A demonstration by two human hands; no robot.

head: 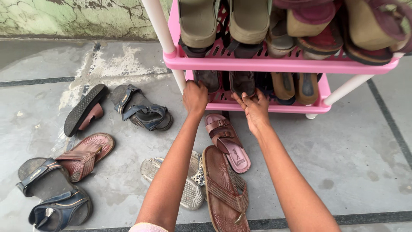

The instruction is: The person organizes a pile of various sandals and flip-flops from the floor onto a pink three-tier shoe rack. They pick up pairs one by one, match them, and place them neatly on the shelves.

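My left hand [195,96] grips the heel of a dark brown shoe [207,79] on the lower shelf of a pink plastic shoe rack [279,64]. My right hand [254,108] holds the heel of the matching dark brown shoe [242,81] beside it on the same shelf. Both arms reach forward over sandals on the floor. A brown buckled sandal [226,141] lies just under my hands.
The rack's upper shelf holds several sandals and tan shoes [249,21]. On the grey floor lie a brown flip-flop [225,191], a pale mesh sandal [189,184], a red flip-flop [86,155], blue strapped sandals [143,109] [56,197] and an overturned sandal [85,109].
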